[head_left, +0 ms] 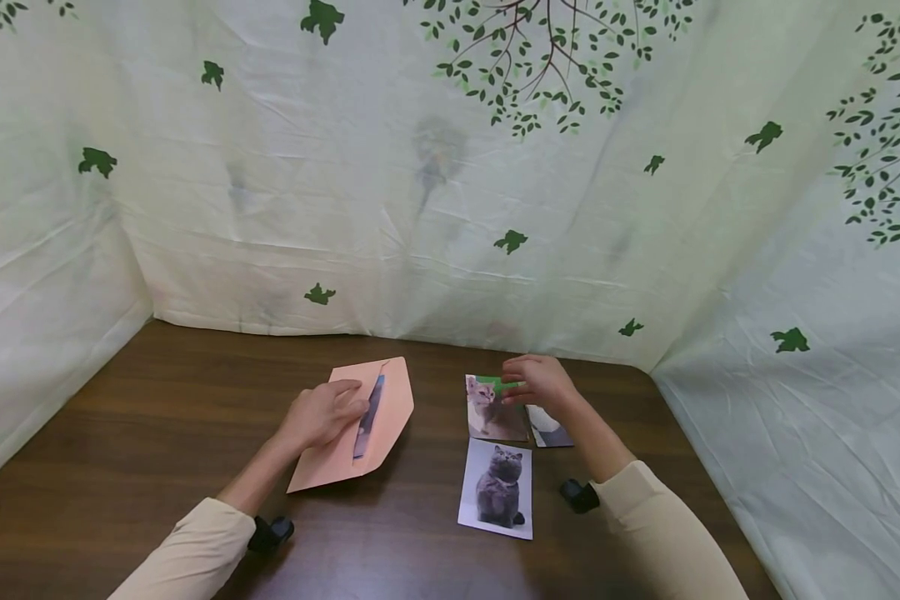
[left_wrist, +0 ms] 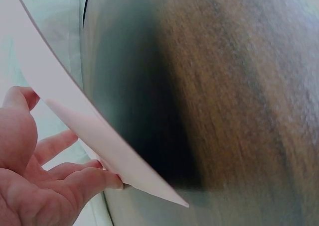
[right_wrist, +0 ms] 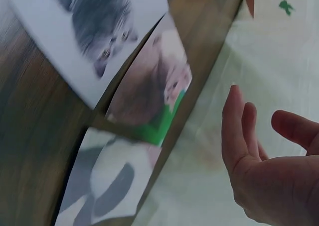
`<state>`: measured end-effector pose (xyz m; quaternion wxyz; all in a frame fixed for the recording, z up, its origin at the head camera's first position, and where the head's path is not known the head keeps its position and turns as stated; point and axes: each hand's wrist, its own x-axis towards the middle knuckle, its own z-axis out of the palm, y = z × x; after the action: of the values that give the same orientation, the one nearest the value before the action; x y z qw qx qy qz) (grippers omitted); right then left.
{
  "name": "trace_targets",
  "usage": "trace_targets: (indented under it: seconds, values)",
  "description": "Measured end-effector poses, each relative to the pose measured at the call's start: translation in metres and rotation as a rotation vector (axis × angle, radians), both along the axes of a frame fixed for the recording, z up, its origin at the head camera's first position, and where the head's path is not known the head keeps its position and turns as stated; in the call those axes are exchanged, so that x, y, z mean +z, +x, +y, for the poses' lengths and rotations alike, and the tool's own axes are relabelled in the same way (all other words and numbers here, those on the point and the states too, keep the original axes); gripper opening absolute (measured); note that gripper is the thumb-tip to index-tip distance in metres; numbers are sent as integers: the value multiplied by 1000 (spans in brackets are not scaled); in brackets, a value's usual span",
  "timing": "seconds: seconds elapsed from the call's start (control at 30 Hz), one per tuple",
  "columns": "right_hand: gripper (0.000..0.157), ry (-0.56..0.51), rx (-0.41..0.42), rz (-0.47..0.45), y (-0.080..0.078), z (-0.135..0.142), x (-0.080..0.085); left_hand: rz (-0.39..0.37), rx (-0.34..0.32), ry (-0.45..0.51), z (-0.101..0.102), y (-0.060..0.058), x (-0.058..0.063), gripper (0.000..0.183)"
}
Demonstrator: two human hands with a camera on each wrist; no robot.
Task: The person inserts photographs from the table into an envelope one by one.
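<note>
My left hand point(head_left: 324, 415) holds a pink envelope point(head_left: 395, 407) tilted over the left middle of the table, fingers at its edge in the left wrist view. A narrow strip of a picture piece point(head_left: 370, 421) shows in its opening. Over the right side hovers my right hand point(head_left: 543, 383), fingers loosely bent, nothing in them. Beneath it are a kitten picture piece point(head_left: 487, 417) with a green corner and a grey-and-white picture piece point(head_left: 550, 431), partly covered by the forearm. Nearer to me lies a grey cat picture piece point(head_left: 497, 492), its top edge against the kitten piece.
The brown wooden table point(head_left: 157, 450) is walled at the back and both sides by a pale curtain point(head_left: 375, 183) printed with green leaves. A black wrist device point(head_left: 270, 533) sits at the left cuff, another point(head_left: 579, 496) at the right.
</note>
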<state>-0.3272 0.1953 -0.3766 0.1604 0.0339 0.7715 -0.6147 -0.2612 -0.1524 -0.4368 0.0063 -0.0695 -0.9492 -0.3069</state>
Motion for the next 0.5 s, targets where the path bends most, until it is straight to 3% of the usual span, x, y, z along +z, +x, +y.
trace_targets:
  seconds: [0.5]
  values:
    - [50,123,-141,-28,-1,71,-9,-14,-1,-18,0,-2,-1,54]
